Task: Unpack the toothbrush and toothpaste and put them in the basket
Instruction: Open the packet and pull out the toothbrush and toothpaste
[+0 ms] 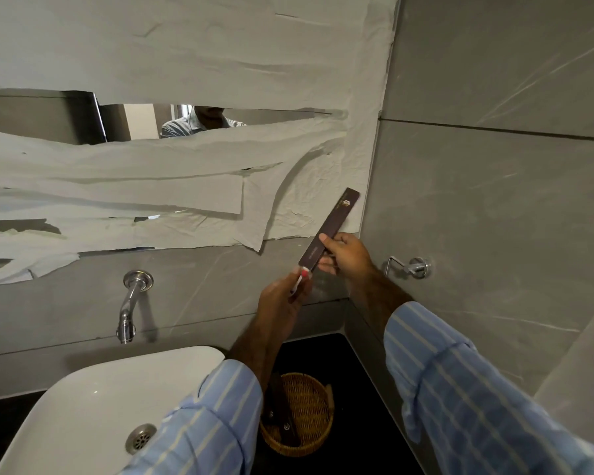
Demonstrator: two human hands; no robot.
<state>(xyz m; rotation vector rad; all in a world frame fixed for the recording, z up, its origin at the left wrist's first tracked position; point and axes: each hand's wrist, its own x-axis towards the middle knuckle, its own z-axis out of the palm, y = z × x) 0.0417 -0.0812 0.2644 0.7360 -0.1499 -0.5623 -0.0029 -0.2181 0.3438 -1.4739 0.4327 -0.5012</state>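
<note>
Head view: a long, dark brown box (330, 229) is held up in front of the grey wall (494, 200), tilted so that its upper end leans to the right and its lower end points down and to the left. The right hand (348, 253) is closed around the lower half of the box, the thumb laid across its front face and the other fingers (326, 269) curled behind it. At the lower, open end of the box a white and red item (302, 277) is seen, partly out of the box and pinched in the left hand (282, 305); whether it is the toothbrush or the toothpaste cannot be told. The left hand is closed on it just below the box, almost touching the right hand.

Lower down, a round wicker basket (306, 423) is set on the black worktop (357, 389), well below both hands and just right of the white sink (100, 406). Two more dark boxes (282, 416) are leaned inside the basket, partly hidden by the left sleeve (203, 423). A chrome tap (131, 303) is fixed to the wall above the sink, and a chrome holder (412, 267) is fixed to the wall to the right of the hands. The mirror (66, 121) above is largely covered with strips of pale paper (186, 63).
</note>
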